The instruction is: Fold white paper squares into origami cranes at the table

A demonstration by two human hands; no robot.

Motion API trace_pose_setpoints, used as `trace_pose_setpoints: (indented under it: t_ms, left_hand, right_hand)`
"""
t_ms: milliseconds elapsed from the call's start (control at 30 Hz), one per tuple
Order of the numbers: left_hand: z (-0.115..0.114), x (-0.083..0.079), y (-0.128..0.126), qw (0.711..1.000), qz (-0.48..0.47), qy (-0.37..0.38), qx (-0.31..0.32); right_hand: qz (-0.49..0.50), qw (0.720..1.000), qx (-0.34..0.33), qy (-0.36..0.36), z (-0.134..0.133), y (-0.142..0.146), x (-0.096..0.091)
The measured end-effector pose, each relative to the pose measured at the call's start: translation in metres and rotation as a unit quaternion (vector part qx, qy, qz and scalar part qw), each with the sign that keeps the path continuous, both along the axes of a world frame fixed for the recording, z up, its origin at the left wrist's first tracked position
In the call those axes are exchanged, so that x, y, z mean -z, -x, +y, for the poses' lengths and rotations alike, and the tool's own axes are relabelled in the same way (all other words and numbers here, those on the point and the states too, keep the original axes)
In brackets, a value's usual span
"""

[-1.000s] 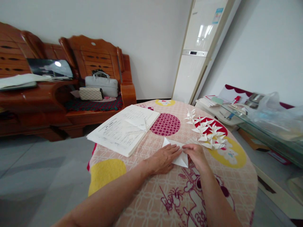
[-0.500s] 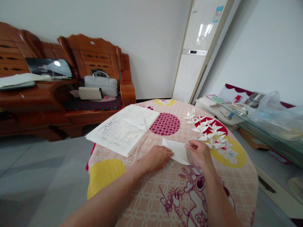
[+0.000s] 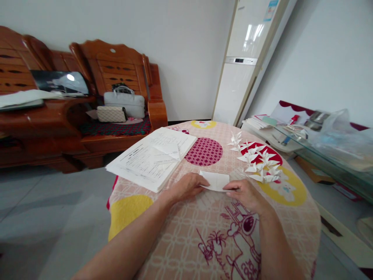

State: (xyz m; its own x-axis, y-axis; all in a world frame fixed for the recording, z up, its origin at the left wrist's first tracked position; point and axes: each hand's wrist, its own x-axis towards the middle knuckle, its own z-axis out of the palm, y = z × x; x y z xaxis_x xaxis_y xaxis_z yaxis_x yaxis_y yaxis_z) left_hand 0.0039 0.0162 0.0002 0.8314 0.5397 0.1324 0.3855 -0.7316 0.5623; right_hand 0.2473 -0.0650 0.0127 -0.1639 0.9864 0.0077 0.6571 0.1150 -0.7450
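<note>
A small white sheet of paper (image 3: pixel 215 180), folded into a narrow rectangle, is held just over the patterned tablecloth (image 3: pixel 186 237). My left hand (image 3: pixel 190 186) pinches its left end, fingers closed on the near edge. At the other end my right hand (image 3: pixel 243 193) grips the near right corner between thumb and fingers. Several white folded paper cranes (image 3: pixel 264 159) stand in a cluster beyond my right hand. To the left lies a stack of printed paper (image 3: pixel 136 163), with a loose folded piece of paper (image 3: pixel 169 151) on top.
A glass-topped stand (image 3: pixel 300 146) with a plastic bag (image 3: pixel 340 132) is close on the right. Behind the round table rises a white floor-standing air conditioner (image 3: pixel 236 85). Wooden chairs (image 3: pixel 116 58) at the left hold a grey handbag (image 3: pixel 128 103) and a quilted purse (image 3: pixel 111 114).
The paper has gone from a wider piece with pointed corners to a narrow strip. My right hand has moved down to its near edge, and my left hand has shifted slightly up and left.
</note>
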Motion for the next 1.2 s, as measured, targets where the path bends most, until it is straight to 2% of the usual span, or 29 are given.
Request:
trace_pose_setpoints:
  t_ms: [167,267,433,633,967,1200]
  left_hand:
    - [0.004,-0.001,0.001,0.988,-0.008,0.120,-0.092]
    - [0.003,0.001,-0.003,0.983,-0.001,0.122,-0.137]
    - [-0.001,0.000,-0.011,0.968,0.020,0.113,-0.225]
    - [-0.005,0.001,-0.013,0.947,0.074,0.104,-0.295]
    - [-0.003,0.010,-0.016,0.938,0.075,0.058,-0.334]
    - [0.001,0.010,-0.011,0.937,0.075,0.108,-0.324]
  right_hand:
    - [0.050,0.997,0.022,0.062,0.002,-0.004,0.003]
    - [0.077,0.990,0.072,0.089,0.005,-0.006,0.011]
    - [0.081,0.982,0.148,0.084,0.013,0.000,0.026]
    - [0.053,0.970,0.217,0.092,0.015,0.007,0.026]
    - [-0.117,0.967,0.225,0.027,0.020,0.010,0.030]
    - [-0.156,0.958,0.236,0.037,0.021,0.014,0.028]
